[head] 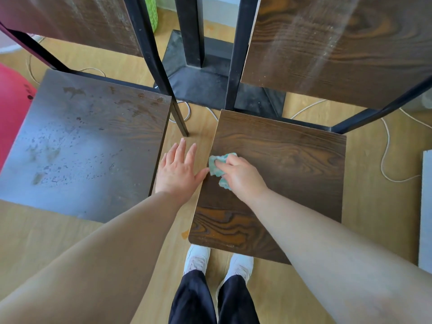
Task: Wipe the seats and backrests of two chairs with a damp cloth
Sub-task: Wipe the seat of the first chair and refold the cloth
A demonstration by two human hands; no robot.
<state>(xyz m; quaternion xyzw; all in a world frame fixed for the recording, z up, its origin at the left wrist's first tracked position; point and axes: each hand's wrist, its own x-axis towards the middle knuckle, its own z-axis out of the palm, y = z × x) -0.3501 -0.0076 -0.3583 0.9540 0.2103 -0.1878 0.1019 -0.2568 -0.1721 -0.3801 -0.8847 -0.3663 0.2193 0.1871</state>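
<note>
1. At the far left, a red ball (11, 108) sits just beside the left chair seat (86, 146).
2. The left chair seat shows a pale sheen with blotches and speckled marks. Its backrest (81, 19) rises above it on a black frame.
3. Your left hand (180, 169) is spread flat, with straight fingers, and holds nothing. It lies over the strip of floor between the two seats. The thumb tip reaches the left edge of the right chair seat (292, 164); you cannot tell whether it touches.
4. Between the chairs, farther back, stands a black table base (205, 83).
5. The cloth (216, 166) is crumpled and teal, and it lies on the right chair seat near that seat's left edge.
6. Your right hand (240, 174) grips the cloth with curled fingers and holds it down on the seat.
7. The right chair seat is dark wood grain; the right backrest (339, 50) above it carries pale streaks.
8. Below, your white shoes (197, 258) stand on the floor just at the seat's front corner.
9. A white cord (385, 148) loops across the floor to the right.
</note>
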